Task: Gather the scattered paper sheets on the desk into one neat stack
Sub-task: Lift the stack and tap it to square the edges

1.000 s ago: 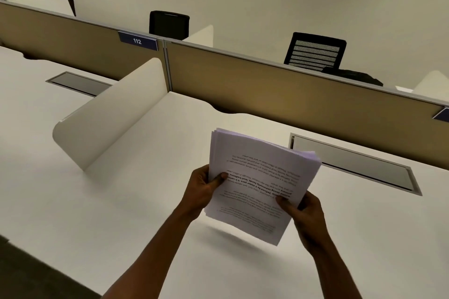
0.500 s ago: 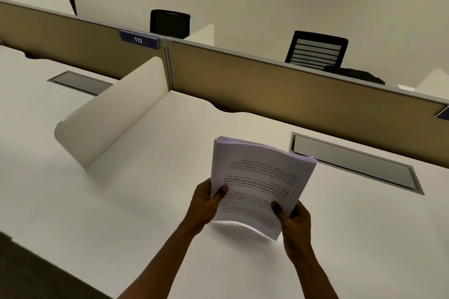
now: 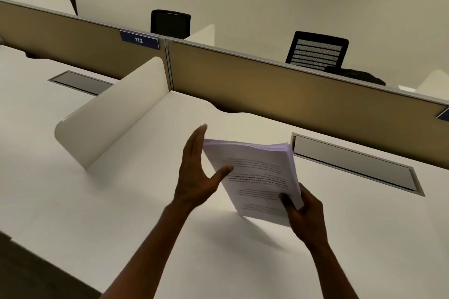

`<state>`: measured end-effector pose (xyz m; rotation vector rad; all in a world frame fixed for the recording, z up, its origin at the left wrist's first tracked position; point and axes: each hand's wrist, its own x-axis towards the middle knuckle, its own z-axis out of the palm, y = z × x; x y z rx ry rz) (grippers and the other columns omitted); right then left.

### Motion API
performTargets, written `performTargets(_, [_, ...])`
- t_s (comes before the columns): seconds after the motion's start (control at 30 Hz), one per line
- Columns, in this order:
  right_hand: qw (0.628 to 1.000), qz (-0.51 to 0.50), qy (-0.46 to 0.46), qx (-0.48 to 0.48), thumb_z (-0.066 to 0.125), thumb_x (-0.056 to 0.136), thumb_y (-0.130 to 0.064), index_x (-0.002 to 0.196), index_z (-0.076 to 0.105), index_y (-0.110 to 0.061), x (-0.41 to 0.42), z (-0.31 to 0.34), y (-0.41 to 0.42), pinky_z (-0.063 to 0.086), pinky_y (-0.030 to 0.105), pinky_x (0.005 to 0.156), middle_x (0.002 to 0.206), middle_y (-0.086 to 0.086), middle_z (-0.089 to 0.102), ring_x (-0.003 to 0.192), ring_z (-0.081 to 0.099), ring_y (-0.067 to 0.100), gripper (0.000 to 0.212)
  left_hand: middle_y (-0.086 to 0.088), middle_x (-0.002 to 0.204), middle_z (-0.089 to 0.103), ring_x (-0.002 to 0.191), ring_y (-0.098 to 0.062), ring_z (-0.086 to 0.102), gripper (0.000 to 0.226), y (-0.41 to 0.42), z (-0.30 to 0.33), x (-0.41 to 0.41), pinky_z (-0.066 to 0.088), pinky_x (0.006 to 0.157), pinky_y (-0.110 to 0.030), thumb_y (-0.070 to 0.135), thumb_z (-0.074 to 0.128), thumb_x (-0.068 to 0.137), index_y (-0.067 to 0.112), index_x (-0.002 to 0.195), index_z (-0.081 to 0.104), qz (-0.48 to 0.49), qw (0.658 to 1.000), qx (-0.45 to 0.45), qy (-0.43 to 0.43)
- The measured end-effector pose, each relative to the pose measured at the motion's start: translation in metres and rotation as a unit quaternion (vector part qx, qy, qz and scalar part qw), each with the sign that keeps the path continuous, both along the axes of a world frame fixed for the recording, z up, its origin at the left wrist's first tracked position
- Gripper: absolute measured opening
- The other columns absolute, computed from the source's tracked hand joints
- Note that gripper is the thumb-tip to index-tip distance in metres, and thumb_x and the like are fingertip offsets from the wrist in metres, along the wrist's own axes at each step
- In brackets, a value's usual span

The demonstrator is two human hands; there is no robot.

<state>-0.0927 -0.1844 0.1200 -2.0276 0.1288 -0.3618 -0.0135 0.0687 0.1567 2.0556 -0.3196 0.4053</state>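
Observation:
A thick stack of printed white sheets (image 3: 255, 177) stands tilted on the white desk (image 3: 121, 201), its lower edge down on the surface. My right hand (image 3: 303, 216) grips the stack's lower right corner, thumb on the printed face. My left hand (image 3: 196, 172) is flat and open against the stack's left edge, fingers straight and pointing up, thumb resting on the top sheet. No loose sheets show elsewhere on the desk.
A curved white divider (image 3: 109, 119) rises to the left of the hands. A tan partition (image 3: 291, 94) runs along the desk's back edge, and a grey cable hatch (image 3: 354, 165) sits just right of the stack. Office chairs (image 3: 318, 51) stand beyond it.
The stack came down from mid-air until its lower edge met the desk. My left hand let go of its grip and opened flat against the stack's left side.

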Motion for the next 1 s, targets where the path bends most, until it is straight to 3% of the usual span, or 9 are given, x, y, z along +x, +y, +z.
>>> performTargets(0.1, [0.992,0.053,-0.015,-0.113,0.065,0.089,-0.006,0.088,0.056,-0.044,0.005,0.019,-0.008,0.046,0.011,0.058,0.08,-0.023,0.065,0.082,0.061,-0.003,0.04,0.019,0.156,0.03,0.149,-0.005,0.019,0.087,0.004,0.035,0.012,0.018,0.118,-0.018,0.052,0.073,0.077,0.034,0.15,0.029,-0.085,0.987,0.131,-0.029])
performTargets(0.17, [0.984,0.083,-0.018,-0.153,0.064,0.089,-0.01,0.089,0.058,-0.041,0.009,0.029,-0.009,0.045,0.013,0.057,0.079,-0.024,0.065,0.08,0.061,0.0,0.031,0.015,0.138,0.056,0.132,-0.008,0.049,0.068,0.006,0.042,0.02,0.036,0.115,-0.032,0.047,0.072,0.079,0.038,0.141,0.044,-0.151,0.978,0.144,0.01])
performTargets(0.23, [0.979,0.104,-0.012,-0.176,0.061,0.088,-0.018,0.094,0.062,-0.038,0.012,0.036,-0.008,0.049,0.021,0.059,0.081,-0.025,0.066,0.08,0.063,0.002,0.021,0.011,0.104,0.073,0.096,-0.009,0.068,0.033,0.004,0.043,0.021,0.055,0.088,-0.03,0.033,0.07,0.084,0.029,0.116,0.067,-0.189,0.974,0.109,0.06])
performTargets(0.3, [0.976,0.116,-0.001,-0.184,0.063,0.088,-0.021,0.096,0.064,-0.038,0.013,0.041,-0.012,0.051,0.023,0.061,0.084,-0.025,0.067,0.08,0.064,0.001,0.02,0.009,0.083,0.073,0.077,-0.011,0.068,0.011,0.004,0.036,0.018,0.053,0.067,-0.018,0.021,0.069,0.086,0.02,0.095,0.075,-0.186,0.977,0.065,0.084])
performTargets(0.43, [0.991,0.046,0.018,-0.126,0.083,0.075,-0.03,0.107,0.064,-0.038,0.009,0.041,-0.042,0.051,0.021,0.077,0.094,-0.019,0.071,0.092,0.065,0.0,0.038,0.01,0.064,0.069,0.059,-0.004,0.062,0.017,0.015,0.011,0.013,0.044,0.055,-0.01,0.013,0.072,0.084,0.022,0.07,0.073,-0.125,0.984,-0.029,0.124])
performTargets(0.57, [0.98,0.043,0.107,0.165,0.091,0.057,-0.039,0.13,0.054,-0.025,0.003,0.014,-0.057,0.055,0.036,0.088,0.117,0.001,0.069,0.109,0.065,0.019,0.083,0.0,0.08,0.076,0.071,-0.012,0.071,0.02,0.026,-0.014,0.01,0.051,0.059,-0.017,0.033,0.072,0.077,0.015,0.084,0.076,-0.081,0.968,-0.136,0.194])
performTargets(0.67, [0.952,0.056,0.112,0.278,0.091,0.061,-0.025,0.115,0.064,-0.01,0.003,-0.012,-0.041,0.059,0.031,0.076,0.11,0.01,0.073,0.106,0.067,0.031,0.062,-0.003,0.088,0.078,0.079,-0.019,0.073,0.027,0.026,-0.03,0.008,0.054,0.066,-0.028,0.035,0.072,0.076,0.016,0.094,0.076,-0.074,0.952,-0.188,0.228])
performTargets(0.8, [0.954,-0.031,0.073,0.291,0.069,0.08,0.006,0.098,0.067,-0.014,0.006,-0.026,-0.03,0.055,0.035,0.072,0.098,0.006,0.072,0.097,0.065,0.033,0.027,-0.004,0.095,0.077,0.087,-0.021,0.074,0.027,0.028,-0.048,0.009,0.059,0.074,-0.035,0.034,0.072,0.078,0.017,0.099,0.074,-0.093,0.939,-0.195,0.267])
performTargets(1.0, [0.955,-0.055,0.116,0.267,0.093,0.053,-0.037,0.105,0.07,-0.015,-0.002,-0.066,-0.019,0.059,0.032,0.074,0.1,0.005,0.076,0.095,0.071,0.023,0.061,-0.003,0.103,0.076,0.101,-0.022,0.07,0.022,0.033,-0.093,0.004,0.059,0.088,-0.04,0.027,0.073,0.084,0.026,0.105,0.071,-0.098,0.926,-0.171,0.321])
